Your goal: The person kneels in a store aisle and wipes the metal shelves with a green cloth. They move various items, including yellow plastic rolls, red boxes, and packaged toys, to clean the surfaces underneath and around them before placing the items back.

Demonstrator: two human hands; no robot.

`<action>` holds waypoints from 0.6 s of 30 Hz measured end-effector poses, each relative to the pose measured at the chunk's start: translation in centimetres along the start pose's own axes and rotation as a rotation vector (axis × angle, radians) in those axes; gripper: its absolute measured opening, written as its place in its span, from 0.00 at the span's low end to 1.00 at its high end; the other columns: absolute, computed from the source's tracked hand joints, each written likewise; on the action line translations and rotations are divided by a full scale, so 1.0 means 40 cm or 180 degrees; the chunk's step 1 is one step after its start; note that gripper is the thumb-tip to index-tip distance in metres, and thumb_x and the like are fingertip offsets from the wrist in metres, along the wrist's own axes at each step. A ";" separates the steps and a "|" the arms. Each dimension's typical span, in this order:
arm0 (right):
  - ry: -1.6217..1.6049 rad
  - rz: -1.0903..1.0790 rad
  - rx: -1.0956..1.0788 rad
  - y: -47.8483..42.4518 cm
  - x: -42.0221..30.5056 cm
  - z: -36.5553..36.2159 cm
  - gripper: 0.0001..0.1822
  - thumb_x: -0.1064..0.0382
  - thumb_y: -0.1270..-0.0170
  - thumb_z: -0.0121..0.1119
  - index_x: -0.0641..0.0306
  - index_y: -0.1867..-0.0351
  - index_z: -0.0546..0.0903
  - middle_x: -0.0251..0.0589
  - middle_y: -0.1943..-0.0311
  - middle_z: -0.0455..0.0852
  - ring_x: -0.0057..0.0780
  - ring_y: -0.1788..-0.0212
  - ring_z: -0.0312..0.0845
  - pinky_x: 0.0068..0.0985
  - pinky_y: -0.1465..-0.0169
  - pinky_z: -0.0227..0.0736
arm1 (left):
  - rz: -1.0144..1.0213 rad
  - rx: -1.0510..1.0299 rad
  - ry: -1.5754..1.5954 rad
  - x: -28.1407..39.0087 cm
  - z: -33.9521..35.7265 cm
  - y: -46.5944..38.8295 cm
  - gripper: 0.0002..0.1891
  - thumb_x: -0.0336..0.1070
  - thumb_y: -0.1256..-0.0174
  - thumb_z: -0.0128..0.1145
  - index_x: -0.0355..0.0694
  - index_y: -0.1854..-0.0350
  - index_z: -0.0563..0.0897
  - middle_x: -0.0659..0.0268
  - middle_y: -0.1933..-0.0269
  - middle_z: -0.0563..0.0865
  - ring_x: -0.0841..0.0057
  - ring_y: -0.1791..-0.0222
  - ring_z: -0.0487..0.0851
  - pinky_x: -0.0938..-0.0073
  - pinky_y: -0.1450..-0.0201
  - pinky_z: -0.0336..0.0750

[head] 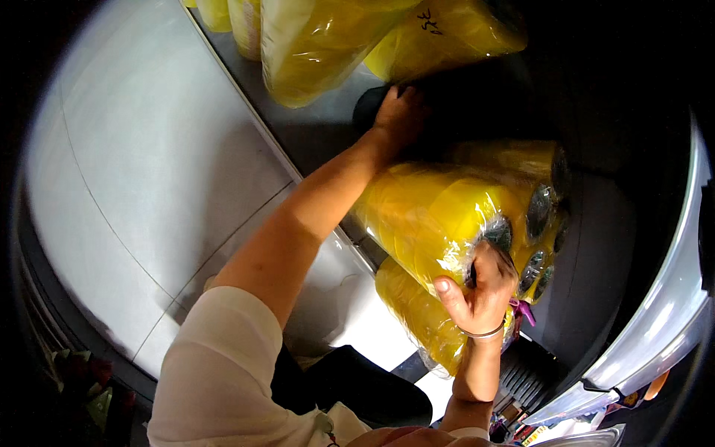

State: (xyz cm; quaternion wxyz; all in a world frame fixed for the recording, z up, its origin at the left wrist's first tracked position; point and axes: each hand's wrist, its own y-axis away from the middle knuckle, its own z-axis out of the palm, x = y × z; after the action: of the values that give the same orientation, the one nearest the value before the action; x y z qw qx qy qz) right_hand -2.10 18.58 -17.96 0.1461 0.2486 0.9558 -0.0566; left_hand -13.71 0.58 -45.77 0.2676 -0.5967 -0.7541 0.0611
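Observation:
My right hand (489, 288) grips the near end of a large roll of yellow film (430, 207), wrapped in clear plastic. Its fingers are hooked into the roll's hollow core, and the thumb lies along the outside. More yellow rolls (539, 209) lie behind and beside it, their round core openings showing. Another wrapped yellow roll (416, 313) lies lower, close to my right wrist. My left hand (402, 112) reaches away into deep shadow, against a dark rounded object (368, 109). Its fingers are mostly hidden there, so its hold is unclear.
Further wrapped yellow rolls (329, 44) stand at the top, one with a handwritten mark (431, 22). A thin metal edge strip (251, 109) separates the dark surface from pale floor tiles (128, 139). A purple item (522, 312) pokes out beside my right wrist. A curved silver panel (648, 335) rises at right.

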 end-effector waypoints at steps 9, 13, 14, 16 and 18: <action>0.0146 -0.0178 0.0041 -0.009 -0.003 0.008 0.30 0.40 0.52 0.74 0.66 0.68 0.78 0.51 0.72 0.80 0.53 0.70 0.77 0.39 0.63 0.72 | -0.0464 -0.0367 -0.0242 -0.118 -0.235 0.246 0.21 0.42 0.40 0.59 0.45 0.44 0.79 0.61 0.53 0.79 0.59 0.48 0.75 0.57 0.49 0.71; 0.0730 -0.0377 -0.0043 -0.027 -0.037 0.002 0.33 0.39 0.53 0.75 0.69 0.64 0.76 0.52 0.67 0.81 0.52 0.67 0.76 0.40 0.60 0.69 | -0.1026 -0.0655 0.0904 -0.111 -0.380 0.331 0.14 0.41 0.38 0.56 0.42 0.53 0.80 0.54 0.59 0.81 0.57 0.57 0.82 0.53 0.59 0.76; 0.0787 -0.0399 -0.0001 -0.026 -0.038 0.011 0.33 0.40 0.53 0.75 0.69 0.64 0.76 0.52 0.67 0.81 0.52 0.67 0.76 0.39 0.59 0.69 | -0.1027 -0.0500 0.1216 -0.092 -0.420 0.375 0.13 0.41 0.37 0.55 0.39 0.55 0.79 0.51 0.63 0.81 0.56 0.61 0.83 0.53 0.60 0.76; 0.0832 -0.0215 -0.0149 -0.020 -0.043 0.009 0.31 0.44 0.54 0.76 0.69 0.63 0.76 0.51 0.67 0.81 0.52 0.65 0.77 0.39 0.58 0.68 | -0.1124 -0.0909 0.2202 -0.044 -0.473 0.455 0.15 0.43 0.33 0.54 0.34 0.56 0.76 0.46 0.68 0.81 0.53 0.65 0.84 0.53 0.61 0.77; 0.0659 -0.0333 -0.0098 -0.027 -0.048 0.010 0.29 0.47 0.54 0.76 0.69 0.62 0.77 0.52 0.66 0.81 0.51 0.64 0.78 0.39 0.57 0.69 | -0.1399 -0.1500 0.3335 0.006 -0.452 0.529 0.18 0.45 0.30 0.53 0.32 0.54 0.74 0.43 0.67 0.82 0.51 0.64 0.84 0.56 0.59 0.77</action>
State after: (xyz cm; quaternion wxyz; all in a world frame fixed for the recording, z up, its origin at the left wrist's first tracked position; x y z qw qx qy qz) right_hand -0.95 16.68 -17.70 0.0472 0.2006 0.9783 -0.0234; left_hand 13.23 2.62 -39.02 0.4699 -0.4211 -0.6209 -0.4651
